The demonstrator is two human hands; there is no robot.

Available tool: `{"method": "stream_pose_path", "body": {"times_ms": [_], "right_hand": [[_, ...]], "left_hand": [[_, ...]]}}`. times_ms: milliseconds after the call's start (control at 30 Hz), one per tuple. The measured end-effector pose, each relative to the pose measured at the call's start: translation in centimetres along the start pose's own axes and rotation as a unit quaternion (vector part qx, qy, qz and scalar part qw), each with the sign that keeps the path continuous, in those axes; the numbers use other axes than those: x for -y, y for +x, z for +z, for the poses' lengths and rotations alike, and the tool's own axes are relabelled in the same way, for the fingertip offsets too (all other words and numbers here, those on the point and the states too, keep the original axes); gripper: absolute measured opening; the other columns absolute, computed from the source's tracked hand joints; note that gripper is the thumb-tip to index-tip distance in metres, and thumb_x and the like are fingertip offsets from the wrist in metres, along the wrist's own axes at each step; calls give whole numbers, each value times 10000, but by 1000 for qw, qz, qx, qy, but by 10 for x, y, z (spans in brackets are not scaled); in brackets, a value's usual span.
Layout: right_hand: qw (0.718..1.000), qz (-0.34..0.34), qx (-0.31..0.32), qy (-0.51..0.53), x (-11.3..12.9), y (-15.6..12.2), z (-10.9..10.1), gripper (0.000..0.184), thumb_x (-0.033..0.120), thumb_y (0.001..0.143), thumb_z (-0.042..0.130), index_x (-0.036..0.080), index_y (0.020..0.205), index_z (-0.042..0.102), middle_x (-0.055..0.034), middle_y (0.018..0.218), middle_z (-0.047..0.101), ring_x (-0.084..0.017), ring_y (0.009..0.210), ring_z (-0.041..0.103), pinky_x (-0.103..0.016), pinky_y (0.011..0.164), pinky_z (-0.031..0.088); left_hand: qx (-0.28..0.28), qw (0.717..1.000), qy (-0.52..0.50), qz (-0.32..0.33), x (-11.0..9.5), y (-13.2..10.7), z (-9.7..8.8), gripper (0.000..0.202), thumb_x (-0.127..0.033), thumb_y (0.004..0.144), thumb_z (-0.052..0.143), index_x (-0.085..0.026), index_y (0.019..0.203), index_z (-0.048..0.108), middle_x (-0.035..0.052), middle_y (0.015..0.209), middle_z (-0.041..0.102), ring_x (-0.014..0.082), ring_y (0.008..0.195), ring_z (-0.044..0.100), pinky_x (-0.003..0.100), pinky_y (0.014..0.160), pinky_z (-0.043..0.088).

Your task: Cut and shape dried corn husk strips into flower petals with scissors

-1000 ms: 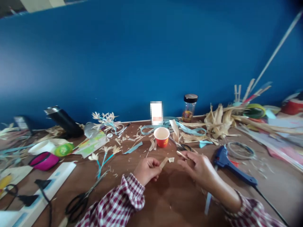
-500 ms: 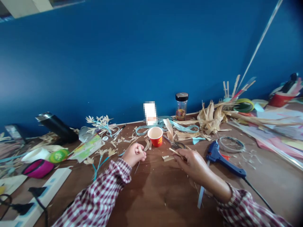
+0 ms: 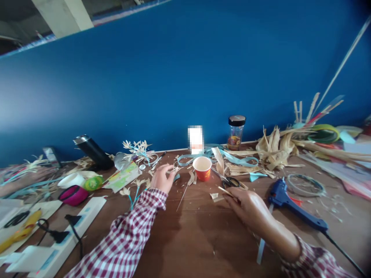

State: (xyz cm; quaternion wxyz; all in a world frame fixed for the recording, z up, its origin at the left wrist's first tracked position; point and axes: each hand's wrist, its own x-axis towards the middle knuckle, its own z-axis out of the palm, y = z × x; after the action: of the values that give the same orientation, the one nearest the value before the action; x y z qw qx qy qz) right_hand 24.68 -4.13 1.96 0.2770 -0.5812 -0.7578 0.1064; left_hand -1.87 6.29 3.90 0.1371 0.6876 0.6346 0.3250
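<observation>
My left hand (image 3: 161, 178) reaches forward over the brown table (image 3: 197, 235), fingers curled onto small dried husk scraps (image 3: 176, 169) beside a light blue strip. My right hand (image 3: 246, 206) rests on the table with its fingers closed on a thin husk stick (image 3: 224, 190) that points left. A little husk piece (image 3: 216, 197) lies just in front of it. Past the hands stand a red paper cup (image 3: 202, 168) and black-handled scissors (image 3: 230, 181).
A blue glue gun (image 3: 290, 202) with its cord lies at the right, by a wire coil (image 3: 304, 185). A husk pile (image 3: 275, 148) and a jar (image 3: 235, 132) stand near the blue wall. At left are a black flask (image 3: 92, 151), a pink pouch (image 3: 74, 195) and a power strip (image 3: 52, 247).
My left hand let the husk piece drop and moved forward and left to the scraps near the cup. My right hand stayed put with the stick.
</observation>
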Motion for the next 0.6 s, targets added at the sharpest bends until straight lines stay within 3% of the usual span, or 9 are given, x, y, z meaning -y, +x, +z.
{"method": "stream_pose_path", "body": {"times_ms": [67, 133, 233, 300, 400, 600], "right_hand": [[1000, 0, 6, 9, 2, -1, -1, 248, 299, 906, 397, 216, 738, 559, -26, 716, 655, -172, 645, 613, -238, 554, 379], [1000, 5, 19, 24, 5, -2, -1, 218, 298, 908, 400, 220, 796, 570, -21, 718, 662, -177, 658, 627, -238, 563, 389], [998, 9, 34, 45, 8, -4, -1, 163, 277, 906, 417, 233, 919, 574, -8, 749, 678, -180, 693, 648, -239, 594, 409], [998, 9, 37, 50, 8, -4, 0, 159, 268, 905, 422, 239, 953, 571, -3, 765, 685, -181, 712, 656, -239, 608, 419], [998, 13, 35, 50, 7, -4, 1, 160, 269, 903, 430, 241, 980, 568, -4, 781, 692, -183, 728, 663, -239, 615, 434], [999, -4, -11, 53, 10, -3, -4, 260, 271, 940, 348, 207, 1051, 574, -77, 947, 656, -193, 836, 630, -281, 728, 458]], "left_hand": [[97, 992, -85, 0, -14, -24, 12, 290, -362, 828, 501, -174, 934, 695, 72, 853, 718, 184, 658, 652, 305, 659, 506], [186, 967, -171, 15, -28, -50, 27, 287, -379, 810, 530, -172, 899, 708, 61, 791, 722, 182, 664, 648, 288, 637, 505], [206, 943, -260, 4, -45, -80, 48, 246, -295, 737, 622, -167, 930, 705, 64, 875, 718, 181, 752, 640, 274, 678, 495], [226, 929, -291, -38, -50, -89, 57, 193, -272, 725, 620, -146, 843, 707, 47, 710, 695, 151, 612, 605, 251, 567, 474], [246, 911, -320, -87, -52, -91, 64, 116, -237, 689, 629, -131, 716, 670, -14, 511, 585, 98, 439, 501, 216, 446, 404], [242, 849, -430, -188, -47, -88, 67, 210, -296, 588, 714, -141, 642, 583, -37, 507, 563, 82, 415, 494, 210, 421, 431]]}}
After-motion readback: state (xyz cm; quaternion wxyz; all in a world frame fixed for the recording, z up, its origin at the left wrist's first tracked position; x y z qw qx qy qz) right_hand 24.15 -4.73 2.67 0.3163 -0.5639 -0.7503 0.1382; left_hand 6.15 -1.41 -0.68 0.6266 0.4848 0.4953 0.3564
